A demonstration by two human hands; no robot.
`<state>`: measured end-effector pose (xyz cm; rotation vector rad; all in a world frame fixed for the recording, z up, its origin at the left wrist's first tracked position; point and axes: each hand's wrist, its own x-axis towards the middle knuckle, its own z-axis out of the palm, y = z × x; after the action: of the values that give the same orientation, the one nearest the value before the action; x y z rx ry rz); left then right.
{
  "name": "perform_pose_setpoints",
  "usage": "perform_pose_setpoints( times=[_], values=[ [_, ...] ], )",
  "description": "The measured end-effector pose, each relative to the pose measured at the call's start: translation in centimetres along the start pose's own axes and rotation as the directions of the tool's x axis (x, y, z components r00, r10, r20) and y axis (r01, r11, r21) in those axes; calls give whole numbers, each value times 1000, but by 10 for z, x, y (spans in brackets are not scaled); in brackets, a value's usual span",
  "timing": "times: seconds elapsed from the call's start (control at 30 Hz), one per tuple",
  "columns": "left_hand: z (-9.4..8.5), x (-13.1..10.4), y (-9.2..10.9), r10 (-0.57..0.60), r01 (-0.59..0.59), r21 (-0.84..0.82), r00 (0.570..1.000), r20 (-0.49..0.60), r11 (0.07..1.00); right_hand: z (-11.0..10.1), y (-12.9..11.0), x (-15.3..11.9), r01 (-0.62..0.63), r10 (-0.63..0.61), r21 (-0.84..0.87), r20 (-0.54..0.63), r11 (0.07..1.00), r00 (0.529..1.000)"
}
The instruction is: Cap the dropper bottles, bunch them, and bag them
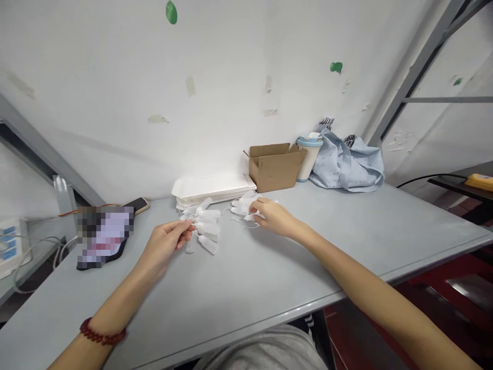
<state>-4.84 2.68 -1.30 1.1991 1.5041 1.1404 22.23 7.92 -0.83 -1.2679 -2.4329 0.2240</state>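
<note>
My left hand (167,240) is closed in a pinch on a fanned bunch of small translucent white plastic tags (208,229), held just above the grey table. My right hand (274,217) reaches into a loose pile of similar white tags (241,204) with thin white strings. Its thumb and fingers are curled together around a white tag (251,217), partly hidden by the fingertips. Flat white card sheets (211,187) lie stacked behind both groups of tags.
An open cardboard box (276,172), a lidded cup (308,159) and a light blue cloth bag (348,164) stand along the wall at the back right. On the left lie a phone with a blurred screen (106,236) and a dark flat device (138,204). The table's front edge (269,314) runs near my lap.
</note>
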Motion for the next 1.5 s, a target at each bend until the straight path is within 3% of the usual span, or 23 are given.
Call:
perform_pose_setpoints(
  times=[0.2, 0.4, 0.57, 0.63, 0.7, 0.8, 0.87, 1.2, 1.5],
  values=[
    [2, 2, -2, -97, 96, -124, 995, -1, 988, 4, 9, 3, 25, -23, -45, 53, 999, 998],
    [2, -3, 5, -80, 65, -159, 993, -90, 985, 12, 12, 3, 103, -92, -73, 142, 992, 986],
    [5, -8, 9, -13, 3, -86, 993, -116, 996, 16, 7, 2, 144, -144, 5, 75, 990, 987],
    [7, -11, 11, 31, -33, -26, 997, -68, 999, 15, 3, 1, 165, -166, 56, 11, 985, 986],
    [8, -14, 12, 53, -55, 32, 996, 71, 998, 14, -3, -1, 188, -183, 108, -57, 976, 982],
    [12, -18, 12, -1, -36, 108, 947, 321, 993, 11, -13, -5, 243, -226, 189, -108, 951, 968],
    [14, -19, 10, -41, -18, 142, 912, 408, 990, 10, -20, -8, 283, -269, 226, -92, 932, 959],
    [15, -17, 3, 32, -116, 143, 874, 485, 983, 12, -36, -16, 331, -340, 233, -4, 914, 940],
    [18, -16, -3, 33, -116, 152, 887, 461, 981, 14, -34, -16, 355, -356, 234, -40, 905, 934]
  ],
)
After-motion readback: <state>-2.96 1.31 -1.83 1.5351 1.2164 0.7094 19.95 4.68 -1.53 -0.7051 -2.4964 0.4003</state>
